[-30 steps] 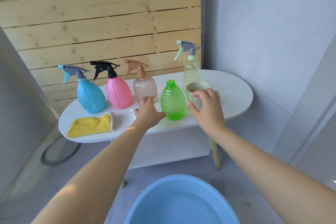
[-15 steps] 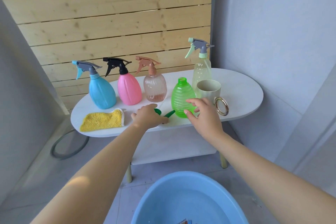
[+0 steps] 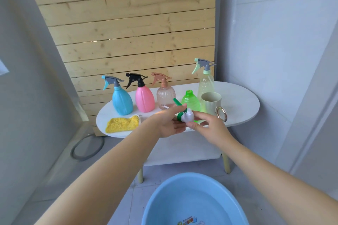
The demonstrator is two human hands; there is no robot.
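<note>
A green spray bottle (image 3: pixel 191 102) stands uncapped on the white oval table (image 3: pixel 241 104), beside a pale mug (image 3: pixel 211 101) with a gold ring handle. Above the table's front edge both hands hold its green and white spray head (image 3: pixel 184 115). My left hand (image 3: pixel 169 121) lies palm up under the head with the thumb over it. My right hand (image 3: pixel 204 125) pinches the white part from the right. The head's lower end is hidden by the fingers.
Blue (image 3: pixel 121 99), pink (image 3: pixel 144 97), clear peach (image 3: pixel 165 97) and tall pale green (image 3: pixel 206 83) spray bottles stand along the back. A yellow cloth (image 3: pixel 122 124) lies front left. A blue basin (image 3: pixel 193 201) sits on the floor below. Wooden slats stand behind.
My right hand left the mug. My left hand lifted the spray head off the table, and both hands now hold it in front of the green bottle.
</note>
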